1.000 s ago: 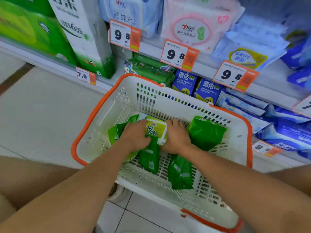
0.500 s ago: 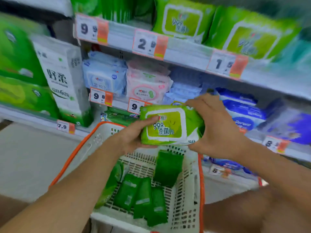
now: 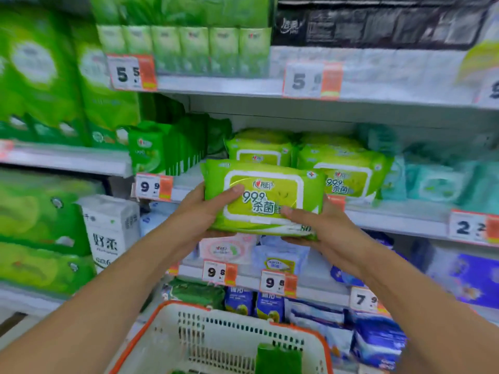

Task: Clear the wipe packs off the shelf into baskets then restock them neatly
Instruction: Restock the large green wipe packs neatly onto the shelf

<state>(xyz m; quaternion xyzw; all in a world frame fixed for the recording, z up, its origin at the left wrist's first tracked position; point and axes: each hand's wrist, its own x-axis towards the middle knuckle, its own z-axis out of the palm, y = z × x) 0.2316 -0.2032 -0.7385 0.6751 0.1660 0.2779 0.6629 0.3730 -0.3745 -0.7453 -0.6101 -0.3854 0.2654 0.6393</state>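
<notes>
1. I have the green wipe pack [image 3: 263,197] grasped in both hands: my left hand [image 3: 201,211] wraps its left end with the thumb on the printed face, and my right hand [image 3: 321,229] cups the lower right corner, thumb on the label.
2. The pack hangs in front of the shelf edge [image 3: 391,220], just before the stocked wipe packs [image 3: 343,168] of the same kind, and well above the basket [image 3: 216,338].
3. As I judge it, the step in hand is restocking: sliding this pack onto the shelf with its matching neighbours.
4. To do that well, I would keep the face forward and level, clear the lip of the shelf edge, and seat the pack square against the row so the labels line up.
5. I would let go only once the shelf bears the pack's weight, since a soft pack could sag and tip off the front.
6. The pack looks soft and plump, bright green with a white-framed lime label and large printed characters; its film is glossy and slightly wrinkled.
7. A darker green pack [image 3: 278,359] stands in the basket, not yet restocked.
</notes>
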